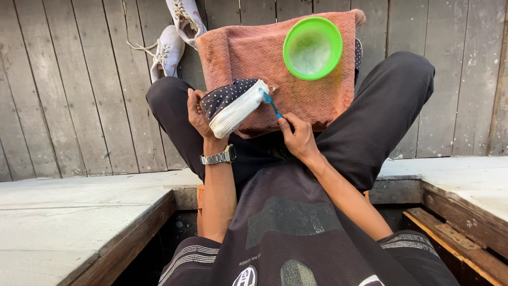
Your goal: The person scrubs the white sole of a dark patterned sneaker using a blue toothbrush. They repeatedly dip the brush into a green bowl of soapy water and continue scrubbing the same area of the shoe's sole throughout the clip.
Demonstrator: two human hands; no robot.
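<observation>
1. Two hands share the work over the pink towel (312, 103) spread across the person's lap, and they sit apart from each other. The left hand (198, 114) is clamped on a dark polka-dot shoe (225, 98) at the near left corner of the towel, turned so its white sole edge (238, 111) faces the other hand.
2. The right hand (299, 139) pinches a small blue brush (271, 103) just below the towel's near edge, with the bristles touching the toe end of the sole.
3. To scrub well here, I judge short strokes along the sole edge work best, with the shoe kept braced against the towel so it does not twist.
4. A green bowl (312, 47) holding foamy water stands on the far right part of the towel, close enough for dipping the brush. It could tip if the knees shift.
5. A pair of white sneakers (174, 37) lies on the floor beyond the towel's far left corner.
6. The floor (69, 90) under the towel is weathered grey planking. Nearer than the towel, pale slab surfaces (69, 212) with timber edging flank the person on both sides, and the setting looks outdoor.
</observation>
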